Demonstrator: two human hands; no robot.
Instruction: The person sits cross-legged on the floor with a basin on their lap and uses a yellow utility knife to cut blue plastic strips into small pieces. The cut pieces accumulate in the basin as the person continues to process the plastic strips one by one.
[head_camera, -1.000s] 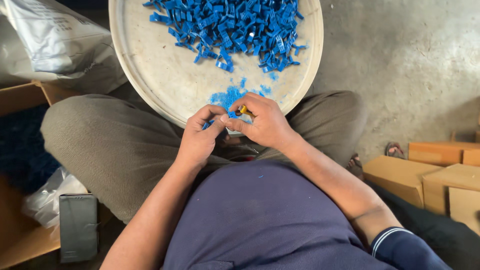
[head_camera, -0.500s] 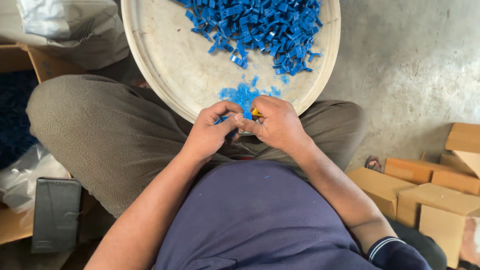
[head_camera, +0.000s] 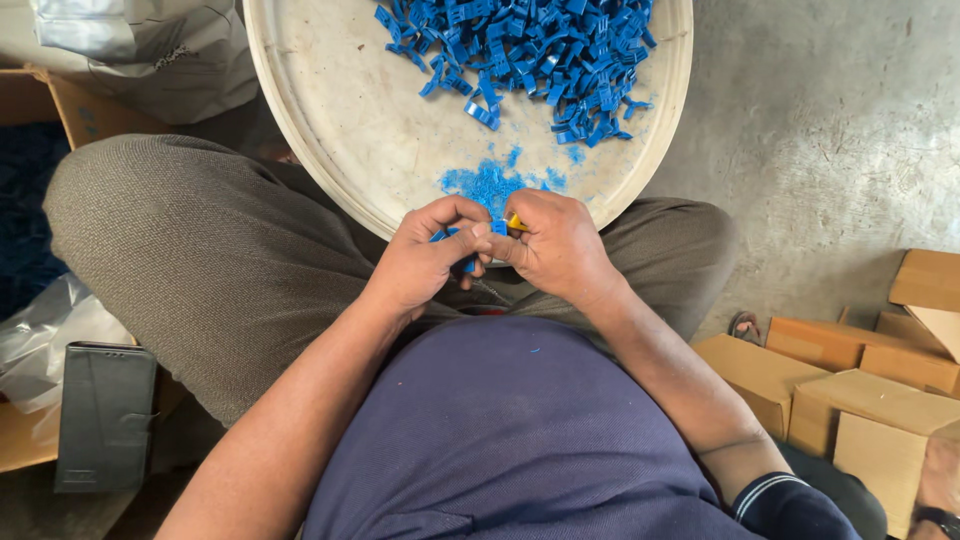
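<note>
Grey concrete floor (head_camera: 830, 150) lay under me, and against my knees rested the wide, round, off-white shallow tray (head_camera: 350, 150), filling the upper middle of the frame. At its far side sat the heap of small blue plastic clips (head_camera: 530, 50), with a scatter of blue shavings (head_camera: 490, 182) nearer its lower rim.

Just below that rim, at the centre of the frame, my left hand (head_camera: 425, 262) was pinched shut on one small blue plastic piece (head_camera: 498, 228), fingers curled round it. My right hand (head_camera: 555, 245) was closed too, holding a little yellow-tipped tool (head_camera: 516, 222) against the piece.

I judged the piece light, stiff and somewhat slick, best gripped by its flat sides between thumb and forefinger. Mostly hidden by my fingers, it left me unable to tell its long axis or which way it pointed.

Brown cardboard boxes (head_camera: 850, 400) stood at lower right; a black wallet-style case (head_camera: 105, 415) lay at lower left.
</note>
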